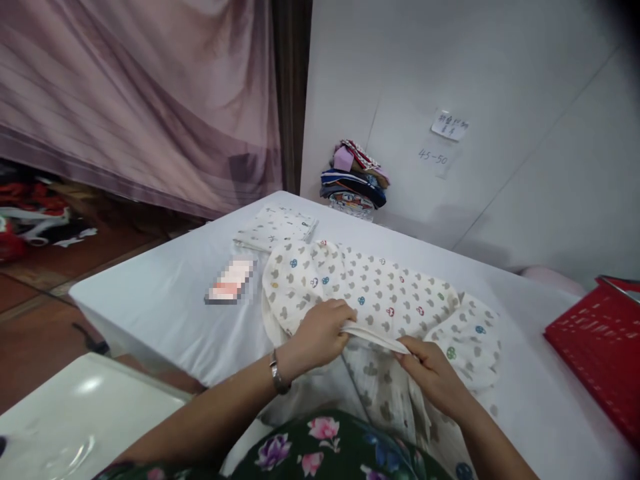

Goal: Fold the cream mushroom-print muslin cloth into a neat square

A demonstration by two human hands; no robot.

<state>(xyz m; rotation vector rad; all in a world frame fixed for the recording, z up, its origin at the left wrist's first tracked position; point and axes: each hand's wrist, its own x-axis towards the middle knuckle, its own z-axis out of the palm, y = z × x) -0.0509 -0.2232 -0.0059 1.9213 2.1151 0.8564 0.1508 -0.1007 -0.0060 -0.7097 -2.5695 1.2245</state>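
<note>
A white cloth with small grey, red, blue and green mushroom prints [370, 280] lies across the near part of the table, its near side hanging toward my lap. My left hand [325, 333] is closed on its pale edge. To the right, my right hand [430, 370] pinches the same edge between thumb and fingers, so a short strip is stretched between the hands. Whether the cloth is a garment or a blanket I cannot tell. Behind it lies a folded white cloth with small prints [275, 227]. A blurred-out, phone-shaped object [231, 282] rests left of the printed cloth.
The table has a white cover [150, 287]. At its far edge stands a stack of folded fabrics [355, 177] against the wall. A red basket [600, 347] is at the right. A white plastic stool [90, 413] stands lower left, and a pink curtain [150, 100] hangs behind.
</note>
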